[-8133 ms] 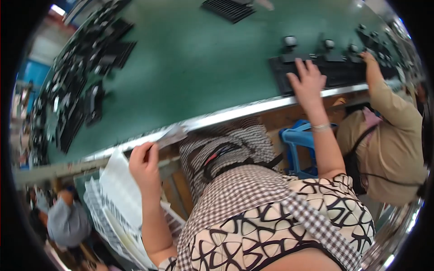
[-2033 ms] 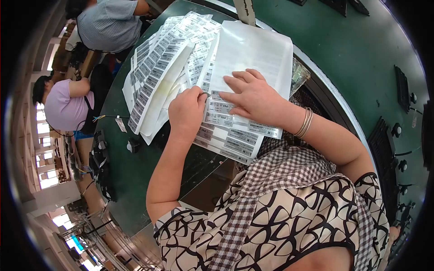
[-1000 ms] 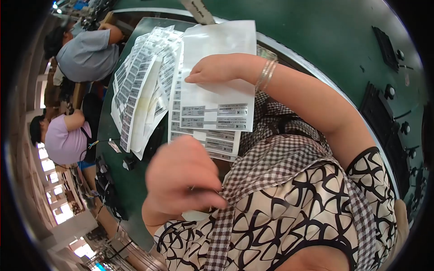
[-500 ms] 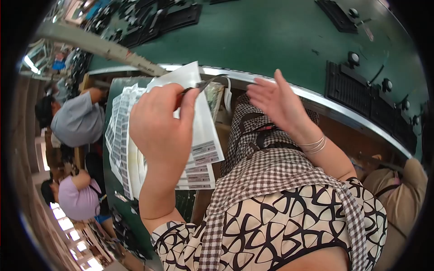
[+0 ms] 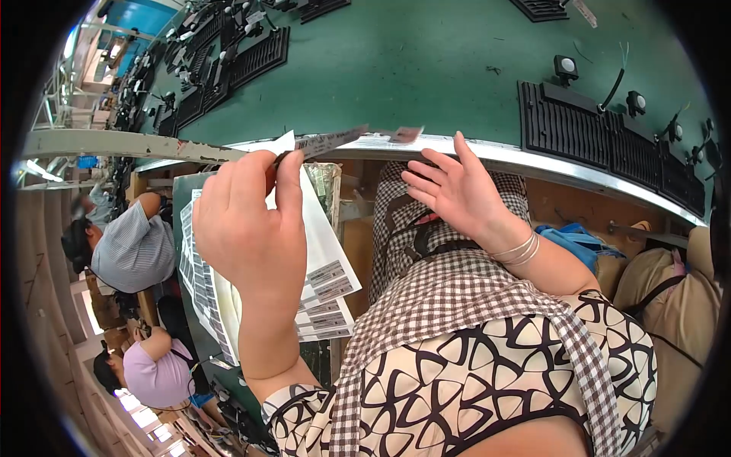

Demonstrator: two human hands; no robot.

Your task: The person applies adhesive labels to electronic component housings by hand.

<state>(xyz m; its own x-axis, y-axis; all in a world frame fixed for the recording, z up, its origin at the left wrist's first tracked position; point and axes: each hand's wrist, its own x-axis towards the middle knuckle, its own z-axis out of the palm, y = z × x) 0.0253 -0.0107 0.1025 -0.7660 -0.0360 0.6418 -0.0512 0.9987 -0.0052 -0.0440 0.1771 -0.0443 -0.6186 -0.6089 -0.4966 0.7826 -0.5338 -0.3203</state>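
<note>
Between the thumb and forefinger of my left hand (image 5: 255, 209) is one end of a thin printed label strip (image 5: 331, 142). The strip stretches to the right, its far part curled and blurred, above the workbench edge. Behind that hand lie white label sheets (image 5: 318, 217) with rows of printed grey labels at their lower edge. More label sheets (image 5: 196, 263) are fanned out to the left on a small green stand. My right hand (image 5: 462, 190) is open, palm up with fingers spread, right of the strip's free end and holding nothing.
Black ribbed lamp housings (image 5: 567, 129) with small round-lensed sensors lie along the right of the green workbench (image 5: 426, 84); more housings (image 5: 255, 57) are at far left. A pale metal bar (image 5: 129, 145) crosses at left. People sit at left (image 5: 133, 247) and right (image 5: 647, 282).
The label strip now extends out straighter to the right, where it curled down before. My left hand appears slightly further left; my right hand stays open. The view has shifted a little.
</note>
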